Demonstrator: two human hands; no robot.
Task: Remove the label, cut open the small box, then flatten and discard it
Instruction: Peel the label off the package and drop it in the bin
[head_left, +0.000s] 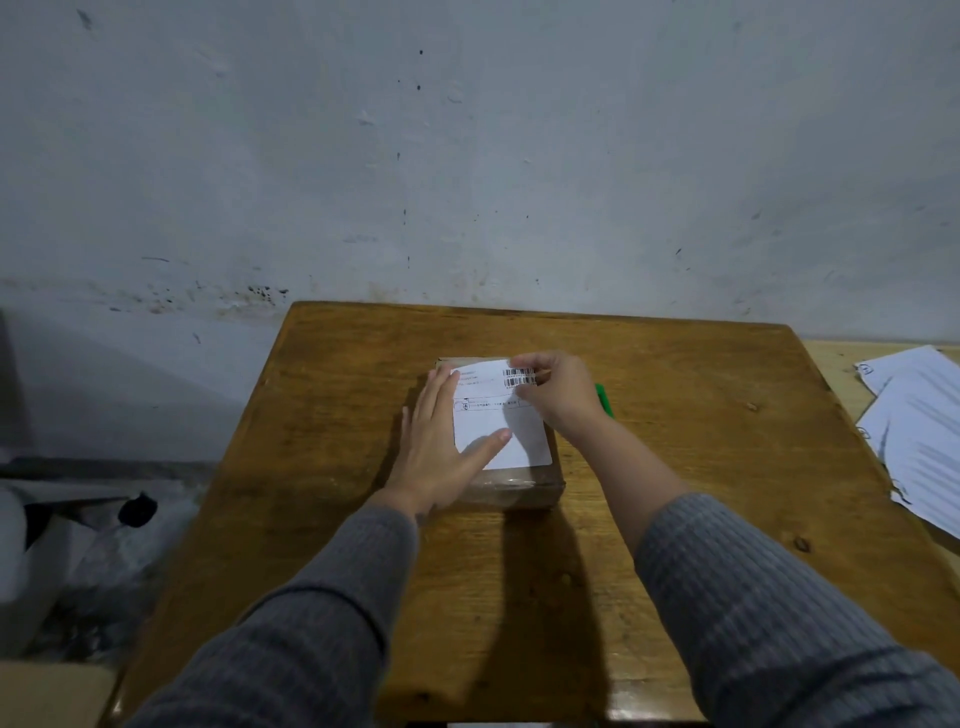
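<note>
A small brown cardboard box (514, 486) lies in the middle of the wooden table (675, 415), wrapped in clear tape. A white shipping label (524, 441) with barcodes covers its top. My left hand (441, 447) lies flat on the box's left side, fingers spread, thumb on the label. My right hand (558, 392) pinches the label's far right corner near the barcodes, and that corner looks lifted off the box. A green tool (604, 400), probably a cutter, lies on the table just right of the box, mostly hidden behind my right hand.
Several white label sheets (914, 431) lie on a lighter surface beside the table's right edge. A wall stands right behind the table. On the floor to the left are white bags (78, 561) and a cardboard corner (52, 696).
</note>
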